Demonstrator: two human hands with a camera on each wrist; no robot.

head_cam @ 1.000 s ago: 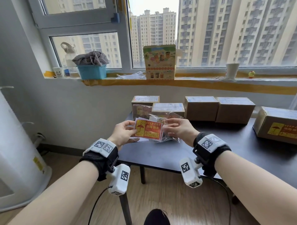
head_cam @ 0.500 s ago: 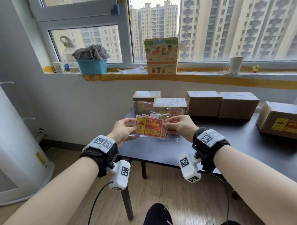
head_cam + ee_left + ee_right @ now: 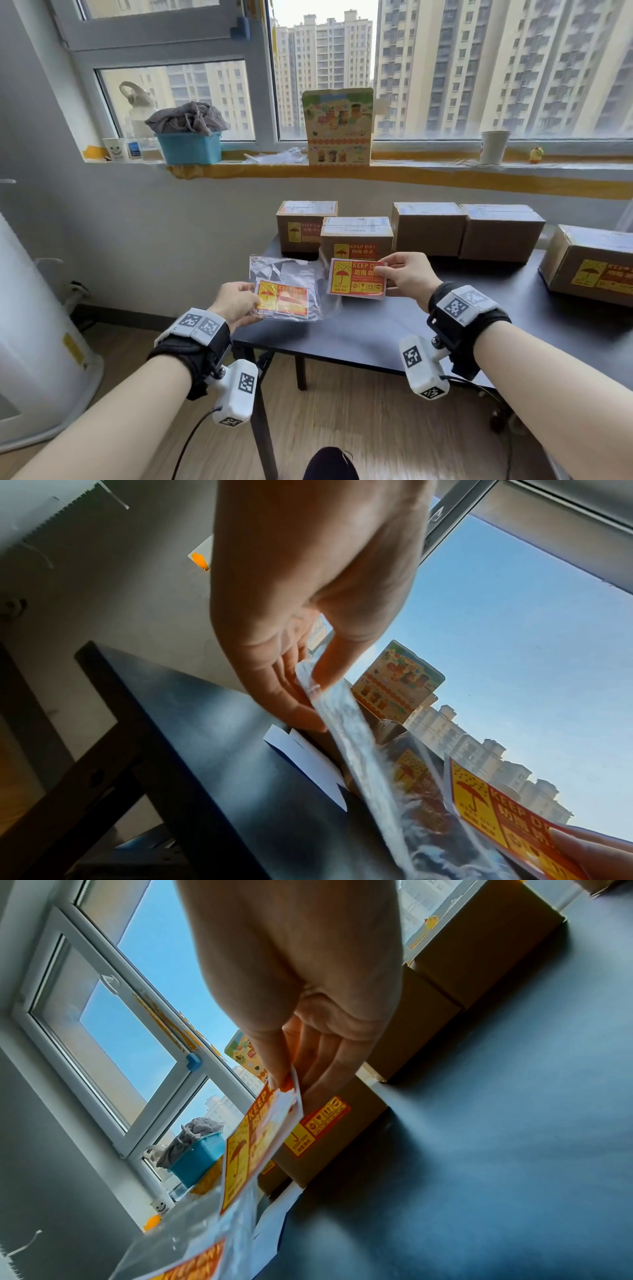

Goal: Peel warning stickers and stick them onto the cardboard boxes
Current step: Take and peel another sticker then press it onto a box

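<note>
My right hand [image 3: 402, 274] pinches one red-and-yellow KEEP DRY sticker [image 3: 352, 281] by its right edge, held above the dark table [image 3: 428, 318]; the same sticker [image 3: 260, 1139] shows in the right wrist view. My left hand [image 3: 239, 301] pinches a clear plastic bag [image 3: 291, 291] with more stickers [image 3: 282, 301] inside, to the left of the single one. Thumb and fingers clamp the bag's edge [image 3: 315, 688]. Several cardboard boxes stand at the back: two at the left [image 3: 301, 236] [image 3: 356, 240] bear stickers, two in the middle [image 3: 428, 229] [image 3: 500, 236] are plain, one at the right [image 3: 589, 267] is labelled.
White backing papers [image 3: 308, 764] lie on the table under the bag. The sill holds a blue basket [image 3: 190, 147], a printed card box [image 3: 337, 126] and a paper cup [image 3: 493, 147]. A white appliance [image 3: 30, 325] stands at the left. The table's near edge [image 3: 308, 356] runs below my hands.
My hands have drawn apart: the right one has pulled a single sticker out to the right, while the left keeps the bag with the rest, lower and leftward.
</note>
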